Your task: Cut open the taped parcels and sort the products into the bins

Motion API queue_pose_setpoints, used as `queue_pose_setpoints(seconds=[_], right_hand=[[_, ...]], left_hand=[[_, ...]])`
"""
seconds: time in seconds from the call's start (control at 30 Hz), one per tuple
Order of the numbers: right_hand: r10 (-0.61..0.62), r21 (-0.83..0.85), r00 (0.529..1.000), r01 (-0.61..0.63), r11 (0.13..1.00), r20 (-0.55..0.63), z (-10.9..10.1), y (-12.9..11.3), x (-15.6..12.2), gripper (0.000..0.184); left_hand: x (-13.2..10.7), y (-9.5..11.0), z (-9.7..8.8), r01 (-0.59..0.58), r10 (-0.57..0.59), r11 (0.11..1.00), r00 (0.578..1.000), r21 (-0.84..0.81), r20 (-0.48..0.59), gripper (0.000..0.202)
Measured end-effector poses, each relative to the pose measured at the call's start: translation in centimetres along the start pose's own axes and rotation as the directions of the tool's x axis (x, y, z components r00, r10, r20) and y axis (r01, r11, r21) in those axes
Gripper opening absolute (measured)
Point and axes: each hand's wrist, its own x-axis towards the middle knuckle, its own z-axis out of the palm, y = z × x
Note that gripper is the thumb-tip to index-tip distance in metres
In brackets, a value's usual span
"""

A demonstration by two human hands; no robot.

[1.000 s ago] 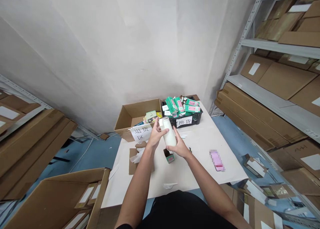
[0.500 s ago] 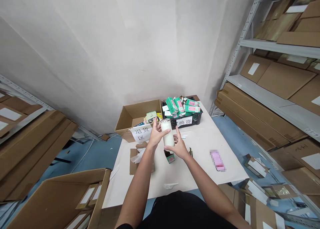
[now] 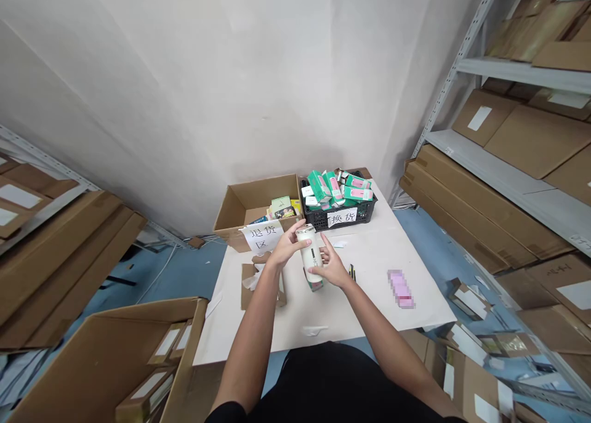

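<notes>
From afar, I hold a white bottle (image 3: 308, 247) over a green box (image 3: 316, 286) on the black crate's (image 3: 367, 212) near side, fingers of the left hand (image 3: 286, 248) and right hand (image 3: 334, 268) clamped around it, its dark print (image 3: 313, 257) now turned into view, likely making it easier to read.

Soft, even indoor light, moderately bright. Tabletop (image 3: 341, 312) pale and well lit; gray wall (image 3: 268, 72) carries a faint diffuse shadow behind the cardboard box (image 3: 258, 192). Shirt (image 3: 332, 386) near-black, little detail. Wide-angle stretch: right-hand rack (image 3: 496, 167) leans outward. Bottle (image 3: 305, 257) print slightly blurred. Pink item (image 3: 401, 289) pixelated.
</notes>
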Motion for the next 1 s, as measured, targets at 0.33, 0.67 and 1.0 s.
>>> queue_pose_setpoints(seconds=[0.33,0.67,1.0], right_hand=[[0.262,-0.301,0.915,-0.355,0.885,-0.308,-1.0,14.2,1.3,0.082],[0.126,-0.647,0.905,-0.383,0.659,-0.407,0.5,17.8,3.1,0.034],[0.104,-0.504,0.868,-0.376,0.777,-0.486,0.7,17.6,2.9,0.055]], left_hand=[[-2.0,-5.4,-3.4,0.092,-0.001,0.929,0.969,0.357,-0.246,0.076],[-2.6,-12.7,-2.5,0.091,0.040,0.929,0.939,0.360,-0.341,0.072],[-1.3,-21.0,0.4,0.074,-0.042,0.751,0.997,0.656,-0.064,0.065]])
